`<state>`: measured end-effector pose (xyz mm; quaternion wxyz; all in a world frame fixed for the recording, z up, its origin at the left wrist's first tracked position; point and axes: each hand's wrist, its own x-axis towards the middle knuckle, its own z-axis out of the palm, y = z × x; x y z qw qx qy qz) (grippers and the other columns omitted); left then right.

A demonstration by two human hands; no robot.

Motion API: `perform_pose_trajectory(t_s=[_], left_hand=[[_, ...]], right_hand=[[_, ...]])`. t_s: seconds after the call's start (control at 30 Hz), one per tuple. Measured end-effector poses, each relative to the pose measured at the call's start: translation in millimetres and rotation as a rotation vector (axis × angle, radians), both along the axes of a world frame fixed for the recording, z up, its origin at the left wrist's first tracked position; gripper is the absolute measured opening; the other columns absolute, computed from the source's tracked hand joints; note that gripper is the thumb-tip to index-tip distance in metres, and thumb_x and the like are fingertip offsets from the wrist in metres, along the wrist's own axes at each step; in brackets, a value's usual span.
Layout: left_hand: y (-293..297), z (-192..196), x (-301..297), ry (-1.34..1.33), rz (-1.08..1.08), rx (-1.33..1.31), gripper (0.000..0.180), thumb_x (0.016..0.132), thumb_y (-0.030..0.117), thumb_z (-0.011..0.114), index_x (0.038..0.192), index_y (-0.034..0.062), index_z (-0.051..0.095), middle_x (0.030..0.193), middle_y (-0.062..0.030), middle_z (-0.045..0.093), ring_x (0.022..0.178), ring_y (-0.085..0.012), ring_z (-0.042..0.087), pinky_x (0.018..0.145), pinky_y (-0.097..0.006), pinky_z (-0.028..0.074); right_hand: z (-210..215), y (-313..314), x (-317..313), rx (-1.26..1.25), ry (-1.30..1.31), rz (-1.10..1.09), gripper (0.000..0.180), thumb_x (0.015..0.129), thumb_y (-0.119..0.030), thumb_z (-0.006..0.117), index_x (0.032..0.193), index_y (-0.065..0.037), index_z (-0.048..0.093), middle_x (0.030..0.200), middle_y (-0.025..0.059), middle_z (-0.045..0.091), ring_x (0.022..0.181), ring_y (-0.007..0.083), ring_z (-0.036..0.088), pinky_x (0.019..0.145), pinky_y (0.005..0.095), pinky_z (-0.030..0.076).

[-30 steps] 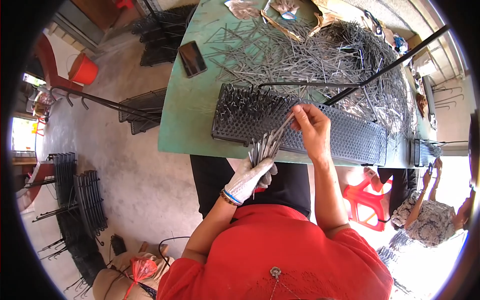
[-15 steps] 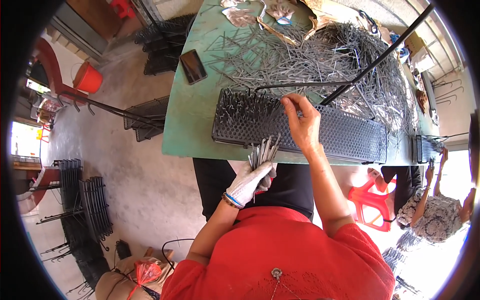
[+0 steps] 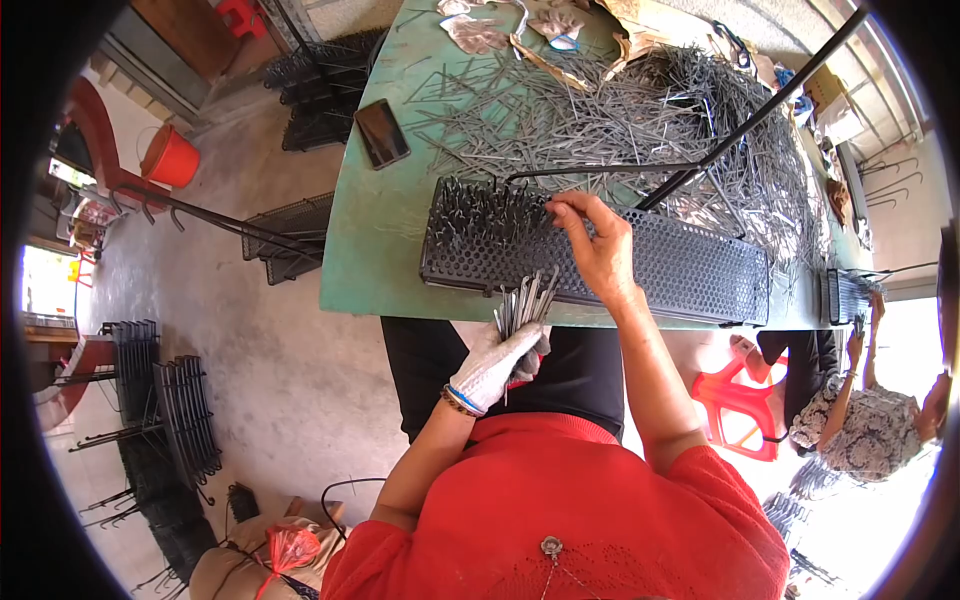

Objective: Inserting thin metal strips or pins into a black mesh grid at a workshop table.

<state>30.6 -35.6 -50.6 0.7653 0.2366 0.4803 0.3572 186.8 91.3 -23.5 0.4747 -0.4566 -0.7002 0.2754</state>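
My left hand [image 3: 496, 368], in a whitish glove, is closed round a bundle of thin grey metal rods [image 3: 527, 303] whose tips point up and away from me. Just beyond it lies a long black perforated metal rack [image 3: 690, 268] along the table's near edge. Short dark rods [image 3: 482, 215] stand upright, tightly packed, in the holes of its left part; the right part has bare holes. My bare right hand [image 3: 603, 250] hovers over the rack beside the filled part, thumb and forefinger pinched together. Whatever is between those fingertips is too small to make out.
Loose metal rods [image 3: 590, 130] cover much of the green table [image 3: 365, 245] beyond the rack. A phone [image 3: 382, 134] lies to their left. A black bar [image 3: 770, 105] slants above the rack. Another person [image 3: 868, 425] works at the right, near a red stool [image 3: 738, 408].
My right hand has shifted slightly left along the rack toward the standing rods, fingertips now pinched closer together. My left hand keeps its bundle in nearly the same place.
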Motion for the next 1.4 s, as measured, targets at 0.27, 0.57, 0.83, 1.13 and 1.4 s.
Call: perform_pose_trajectory(t_s=[0.27,0.57,0.83,1.13,1.4], left_hand=[[-0.5,-4.8,0.7,0.002,-0.002,-0.012,0.027,0.094,0.032,0.059,0.087,0.0058,0.063,0.064,0.0027,0.057,0.051,-0.0045,0.051,0.044,-0.019,0.038],[0.2,-6.6,-0.3,-0.017,0.014,-0.039,0.025,0.094,0.03,0.059,0.087,0.006,0.063,0.065,0.003,0.057,0.05,-0.0039,0.051,0.043,-0.019,0.038],[-0.1,-9.1,-1.7,-0.036,0.004,-0.028,0.022,0.093,0.027,0.06,0.09,0.0057,0.064,0.07,-0.0005,0.062,0.052,-0.0055,0.056,0.044,-0.019,0.043],[-0.2,-8.6,-0.4,-0.041,0.019,-0.005,0.023,0.094,0.026,0.059,0.09,0.0044,0.064,0.068,-0.0004,0.061,0.051,-0.0052,0.054,0.044,-0.019,0.042],[0.4,-3.5,-1.6,-0.11,0.112,-0.031,0.02,0.095,0.023,0.059,0.091,0.0039,0.063,0.072,-0.003,0.064,0.052,-0.0047,0.055,0.045,-0.017,0.041]], right_hand=[[-2.7,-3.9,-0.2,0.024,-0.055,-0.06,0.014,0.089,-0.006,0.063,0.102,0.0,0.065,0.094,0.0098,0.071,0.083,0.0168,0.067,0.075,0.0277,0.052],[-2.4,-8.6,-8.0,0.141,-0.185,-0.057,0.018,0.085,-0.006,0.066,0.103,-0.003,0.067,0.096,0.0132,0.069,0.089,0.0292,0.066,0.077,0.035,0.052],[-12.5,-10.4,-5.6,0.266,-0.267,-0.06,0.022,0.085,-0.006,0.066,0.107,-0.003,0.067,0.097,0.013,0.068,0.088,0.0285,0.065,0.076,0.0334,0.052],[-20.6,-15.4,-9.2,0.29,-0.254,-0.137,0.019,0.084,-0.004,0.066,0.104,-0.002,0.068,0.093,0.0127,0.063,0.081,0.0285,0.063,0.071,0.0344,0.051],[-14.5,-20.6,-5.4,0.301,-0.208,-0.133,0.019,0.084,-0.01,0.069,0.101,-0.001,0.069,0.091,0.0105,0.064,0.073,0.0231,0.062,0.067,0.0306,0.05]])
